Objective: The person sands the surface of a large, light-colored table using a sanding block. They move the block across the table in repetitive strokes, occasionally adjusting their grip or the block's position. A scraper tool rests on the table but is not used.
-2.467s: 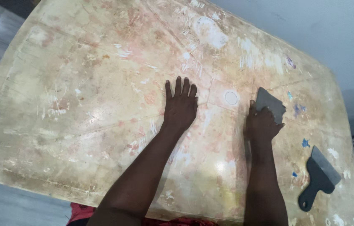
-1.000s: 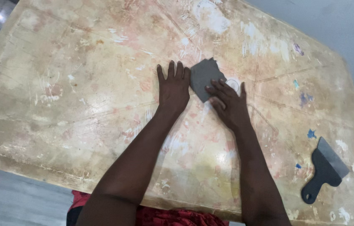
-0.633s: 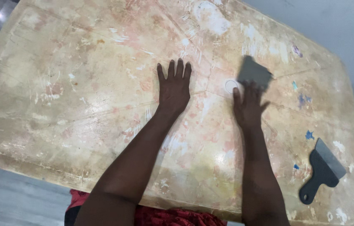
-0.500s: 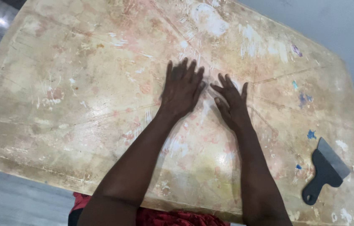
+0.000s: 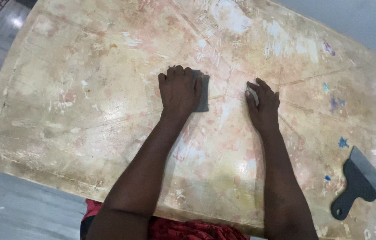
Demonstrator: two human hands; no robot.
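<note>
Red cloth (image 5: pixel 188 231) shows at the very bottom edge, on the person's lap, under the near rim of the table. Beige and pink blotches cover the worn tabletop (image 5: pixel 85 111), which is scratched and marked with pale smears; small blue flecks sit towards the right side and a purple one towards the far right corner.

At the near right, a dark-handled scraper (image 5: pixel 358 182) with a grey blade lies flat on the top, well apart from both hands, its handle pointing to the near edge.

Further in, near the middle of the table, the left hand (image 5: pixel 180 91) lies palm down with its fingers curled over a dark grey flat pad (image 5: pixel 203 93), pressing it against the surface; only the pad's right edge shows from under the fingers. Just to the right, the right hand (image 5: pixel 263 104) rests on the tabletop with fingers bent and close together, nothing visible in its grip.

Beyond the table, grey floor (image 5: pixel 1 40) shows at left.
</note>
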